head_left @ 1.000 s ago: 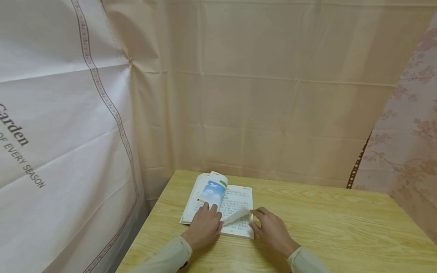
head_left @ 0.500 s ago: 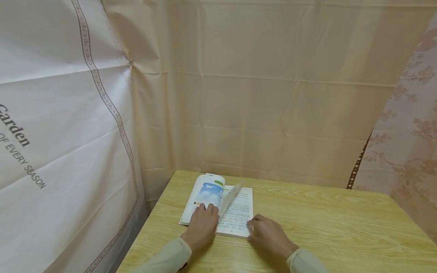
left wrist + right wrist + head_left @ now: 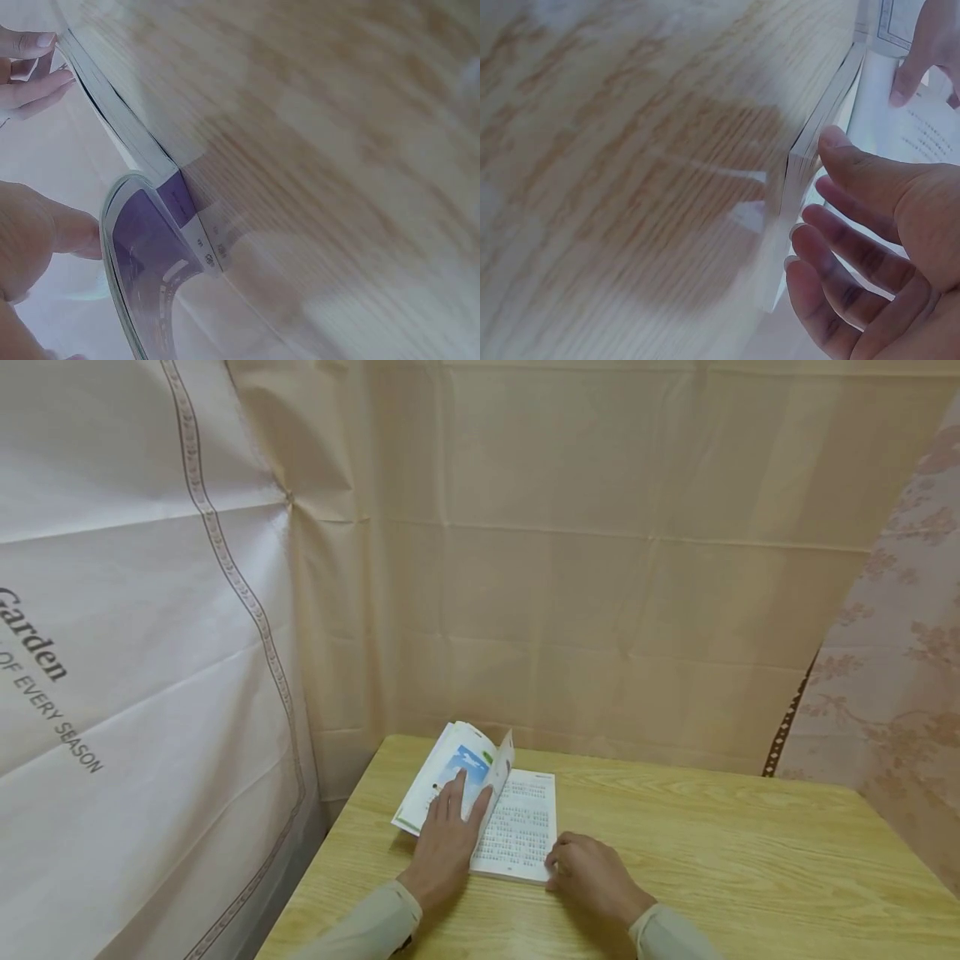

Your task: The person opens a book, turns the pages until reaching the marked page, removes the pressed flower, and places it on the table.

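Note:
An open book point(image 3: 517, 828) lies on the table, with printed text on its right page. My left hand point(image 3: 444, 839) rests on the left-side pages with its fingers extended, and one loose page point(image 3: 501, 762) stands up beside the thumb. In the left wrist view a purple-and-white cover point(image 3: 146, 232) bends upward beside the left hand point(image 3: 34, 240). My right hand point(image 3: 592, 870) is at the book's lower right corner. In the right wrist view, the right hand's thumb lies against the book's edge point(image 3: 802, 161), while the other fingers are loosely bent.
A wood-grain table point(image 3: 712, 860) extends to the right of the book. Beige cloth point(image 3: 585, 568) hangs behind it. A white printed cloth point(image 3: 150, 652) hangs on the left and a floral cloth point(image 3: 892, 677) on the right.
The loose page has swung from the right side up toward the left. My left fingers have straightened, and the left-side pages have lifted. My right hand has dropped slightly to the lower corner.

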A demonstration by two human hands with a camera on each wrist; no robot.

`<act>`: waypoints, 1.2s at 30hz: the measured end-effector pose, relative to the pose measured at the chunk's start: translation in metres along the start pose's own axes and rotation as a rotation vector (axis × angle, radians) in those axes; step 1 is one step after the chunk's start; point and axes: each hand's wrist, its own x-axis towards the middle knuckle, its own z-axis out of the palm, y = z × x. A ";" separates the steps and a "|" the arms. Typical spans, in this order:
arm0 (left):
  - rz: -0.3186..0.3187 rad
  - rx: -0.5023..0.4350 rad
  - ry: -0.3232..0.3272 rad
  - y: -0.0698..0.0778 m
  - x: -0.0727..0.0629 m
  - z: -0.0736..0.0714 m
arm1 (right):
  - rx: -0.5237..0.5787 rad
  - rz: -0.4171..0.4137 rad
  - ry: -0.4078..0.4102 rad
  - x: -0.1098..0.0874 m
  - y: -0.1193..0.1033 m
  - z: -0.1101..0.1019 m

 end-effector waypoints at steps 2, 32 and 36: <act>0.003 0.010 0.006 0.001 0.001 -0.001 | 0.003 0.000 -0.002 0.000 0.000 -0.002; 0.152 0.055 -0.071 0.003 -0.005 0.004 | -0.014 -0.015 -0.019 0.002 0.001 -0.005; 0.137 0.096 -0.091 0.003 -0.005 0.003 | -0.024 -0.012 0.006 0.002 0.001 -0.004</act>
